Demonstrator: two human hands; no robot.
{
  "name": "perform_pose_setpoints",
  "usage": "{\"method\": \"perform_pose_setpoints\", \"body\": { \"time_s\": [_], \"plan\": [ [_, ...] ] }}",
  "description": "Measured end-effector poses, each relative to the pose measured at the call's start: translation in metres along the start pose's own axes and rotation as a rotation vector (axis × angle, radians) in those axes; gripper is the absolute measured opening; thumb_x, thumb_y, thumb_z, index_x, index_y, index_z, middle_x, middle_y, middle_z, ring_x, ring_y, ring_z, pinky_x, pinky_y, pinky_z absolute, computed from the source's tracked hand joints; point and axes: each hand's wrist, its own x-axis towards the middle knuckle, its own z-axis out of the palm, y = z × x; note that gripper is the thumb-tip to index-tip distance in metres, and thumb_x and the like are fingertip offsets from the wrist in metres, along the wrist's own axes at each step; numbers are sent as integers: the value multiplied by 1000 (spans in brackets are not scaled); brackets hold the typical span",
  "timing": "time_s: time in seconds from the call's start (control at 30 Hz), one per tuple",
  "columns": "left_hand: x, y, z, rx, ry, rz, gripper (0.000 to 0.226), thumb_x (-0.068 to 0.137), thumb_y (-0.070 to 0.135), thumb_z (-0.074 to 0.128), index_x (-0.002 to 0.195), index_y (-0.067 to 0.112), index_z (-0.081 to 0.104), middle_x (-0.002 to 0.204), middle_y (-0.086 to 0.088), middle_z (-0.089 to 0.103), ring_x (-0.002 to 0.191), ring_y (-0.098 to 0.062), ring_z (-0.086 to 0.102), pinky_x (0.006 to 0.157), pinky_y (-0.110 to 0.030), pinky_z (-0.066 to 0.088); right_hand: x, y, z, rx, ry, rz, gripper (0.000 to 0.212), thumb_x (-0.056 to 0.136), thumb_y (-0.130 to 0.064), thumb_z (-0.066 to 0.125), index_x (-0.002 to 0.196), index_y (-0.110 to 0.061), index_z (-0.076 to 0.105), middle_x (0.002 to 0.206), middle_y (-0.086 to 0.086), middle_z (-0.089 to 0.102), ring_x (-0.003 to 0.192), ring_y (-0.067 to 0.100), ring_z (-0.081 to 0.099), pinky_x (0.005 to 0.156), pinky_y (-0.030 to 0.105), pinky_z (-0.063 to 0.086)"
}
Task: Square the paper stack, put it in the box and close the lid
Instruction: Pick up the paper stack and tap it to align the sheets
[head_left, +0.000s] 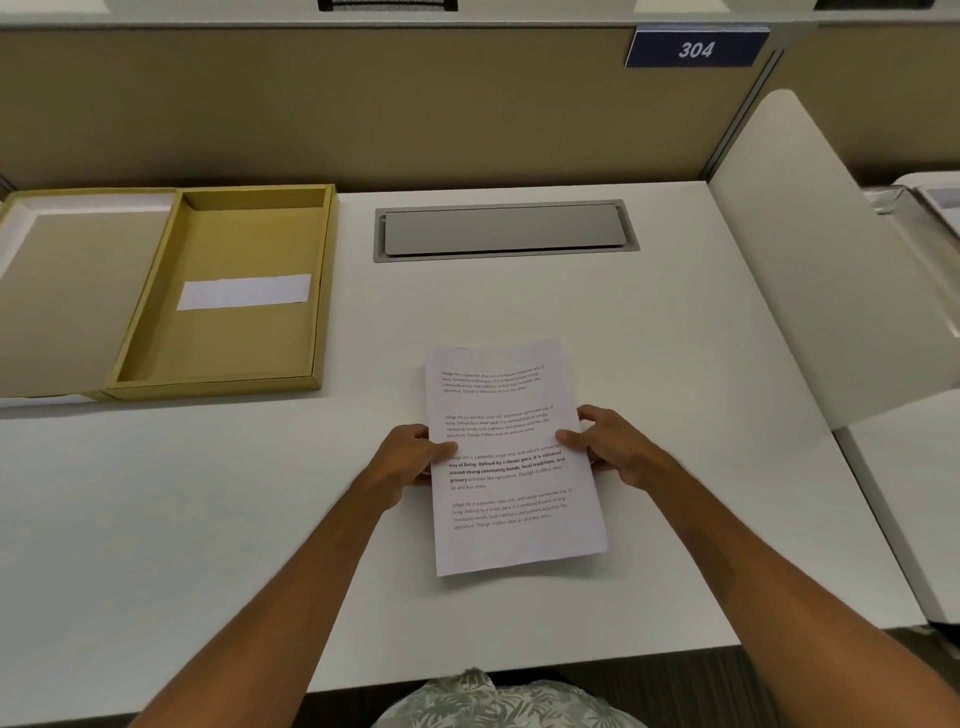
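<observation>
A white paper stack (511, 483) with printed text is in the middle of the desk, held by both long edges. My left hand (410, 457) grips its left edge, thumb on top. My right hand (610, 447) grips its right edge the same way. The sheets look roughly aligned and slightly rotated. To the far left lies the mustard-yellow box (156, 364), open, with a white strip (244, 292) on its floor. Its hinged lid (78, 280) is folded flat to the left, inside face up.
A grey cable hatch (504, 229) is set into the white desk (675, 338) behind the paper. A beige partition with a blue sign reading 304 (695, 49) closes the back. A white side divider (831, 249) stands at the right. The desk's front edge is near my body.
</observation>
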Motion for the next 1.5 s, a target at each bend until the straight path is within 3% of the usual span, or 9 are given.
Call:
{"method": "perform_pose_setpoints", "body": {
  "time_s": [0.2,0.33,0.43,0.53,0.67,0.77,0.97,1.23,1.5],
  "plan": [
    [-34,24,-3,100,200,251,28,88,18,73,114,14,64,111,-4,72,92,-22,73,79,-39,61,-27,-8,6,-32,153,-306,35,92,-22,68,124,-22,54,111,7,75,90,22,76,80,46,62],
    [-67,41,-4,116,327,501,33,89,9,69,120,12,60,113,2,68,93,-16,67,86,-31,56,-49,-21,10,-82,299,-520,40,93,-10,66,127,-21,49,111,-10,70,96,-5,68,80,15,56],
    [-76,41,-3,83,407,567,41,88,-1,67,126,13,59,102,14,65,84,0,64,77,-7,51,-52,-23,15,-73,372,-564,43,93,0,62,133,-12,51,105,-23,64,91,-20,61,74,2,47],
    [-73,34,-4,77,425,570,42,88,-2,66,126,16,59,97,24,63,83,13,63,70,-2,48,-51,-21,18,-103,378,-601,42,94,4,60,134,-7,51,106,-21,64,93,-19,61,74,1,46],
    [-69,30,-5,89,395,524,44,91,4,65,133,16,55,108,12,64,94,-9,61,87,-25,49,-49,-23,22,-167,352,-612,42,95,-1,60,134,-12,50,113,-6,67,98,-1,64,75,1,46],
    [-66,33,-7,102,413,519,41,91,4,65,131,14,57,111,8,63,98,-15,59,89,-30,48,-45,-26,22,-166,353,-602,41,94,1,59,132,-14,54,111,-7,67,95,-10,64,75,1,46],
    [-66,31,-8,82,468,524,37,89,1,66,124,12,63,103,8,66,87,1,61,68,-2,44,-41,-29,21,-117,363,-591,43,92,7,59,131,-11,56,107,-7,67,90,-20,60,73,-1,45],
    [-68,25,-8,79,465,537,34,90,3,67,123,11,62,102,10,65,87,-1,62,66,0,46,-41,-25,22,-123,364,-623,40,92,10,57,130,-4,56,103,-15,66,92,-19,60,73,-1,44],
    [-69,22,-7,53,430,521,39,93,6,63,130,16,56,108,9,65,99,-15,61,90,-30,51,-40,-24,22,-153,332,-663,42,95,4,58,134,-11,54,110,-18,66,99,-15,61,77,2,47]
  ]
}}
